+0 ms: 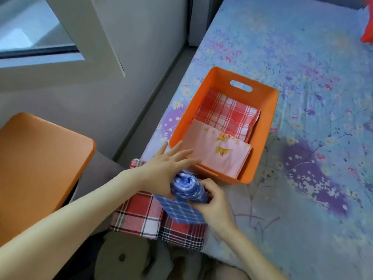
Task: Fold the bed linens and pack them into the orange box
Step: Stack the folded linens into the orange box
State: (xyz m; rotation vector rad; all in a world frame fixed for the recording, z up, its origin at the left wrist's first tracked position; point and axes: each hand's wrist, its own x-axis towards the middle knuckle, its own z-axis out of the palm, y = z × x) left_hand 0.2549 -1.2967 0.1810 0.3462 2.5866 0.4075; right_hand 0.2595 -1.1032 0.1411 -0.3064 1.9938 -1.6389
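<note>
Through the head camera I see the left hand lying flat on a rolled blue checked linen, fingers stretched straight toward the orange box. The right hand pinches the roll's loose end with curled fingers, though the blur leaves the exact grip unclear to me. The roll sits on a folded red plaid stack at the edge of the bed, just beside the box. Inside the box, a pink floral cloth overlaps a red-and-white checked cloth, both folded.
</note>
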